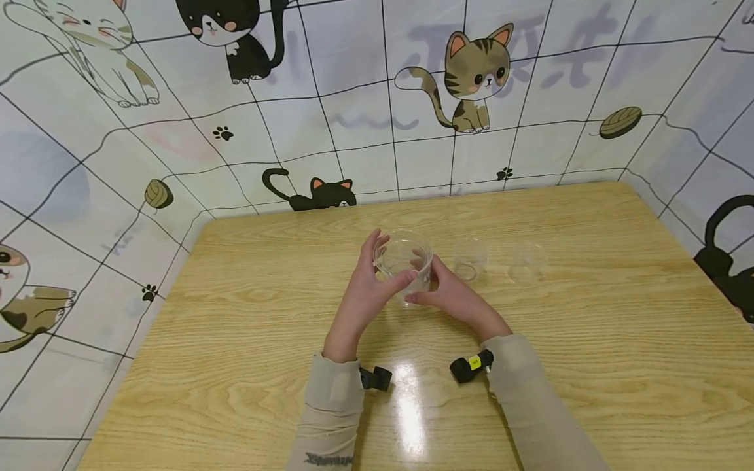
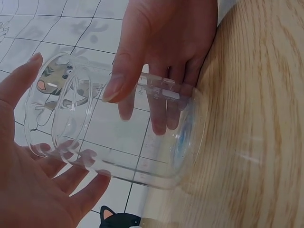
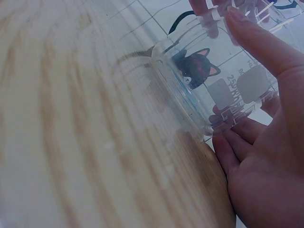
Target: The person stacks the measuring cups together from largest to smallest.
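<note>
A clear glass beaker with white printed markings is upright between my two hands, its base right at the wooden tabletop. My left hand grips its upper part, thumb on the near side of the rim and fingers round the far side. Lower down, my right hand holds the right side, with the thumb in front and the fingers behind the glass. A second ring shows just inside the rim in the left wrist view. Printed graduations face the right wrist camera.
Two smaller clear glass vessels stand to the right of my hands, a nearer one and a farther one. The wooden table meets walls covered in cat drawings at its back and sides.
</note>
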Motion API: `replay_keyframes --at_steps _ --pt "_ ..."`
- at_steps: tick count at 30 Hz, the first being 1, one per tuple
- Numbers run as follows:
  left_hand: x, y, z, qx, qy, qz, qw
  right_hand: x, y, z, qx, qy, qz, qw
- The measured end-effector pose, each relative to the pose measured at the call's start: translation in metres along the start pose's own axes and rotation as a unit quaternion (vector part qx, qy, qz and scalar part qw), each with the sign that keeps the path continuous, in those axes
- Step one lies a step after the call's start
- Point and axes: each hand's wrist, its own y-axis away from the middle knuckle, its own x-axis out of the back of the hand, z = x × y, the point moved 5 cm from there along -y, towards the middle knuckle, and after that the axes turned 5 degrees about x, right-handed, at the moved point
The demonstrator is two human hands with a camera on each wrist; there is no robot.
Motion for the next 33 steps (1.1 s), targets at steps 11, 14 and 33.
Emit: replay_keyframes --at_steps 11,14,33 --pt "-0.002 -0.002 -0.006 0.005 0.019 -0.023 0.9995 0.001 0.002 -0.006 -0.007 0.007 -0.002 1.000" --pt "-0.004 -0.003 -0.011 0.008 0.029 -0.035 0.9989 0.001 0.003 -0.007 -0.005 0.011 -0.001 1.000" --pt "-0.007 -0.005 -0.027 0.018 0.037 -0.063 0.9972 0.001 0.001 -0.007 0.009 0.007 -0.002 1.000"
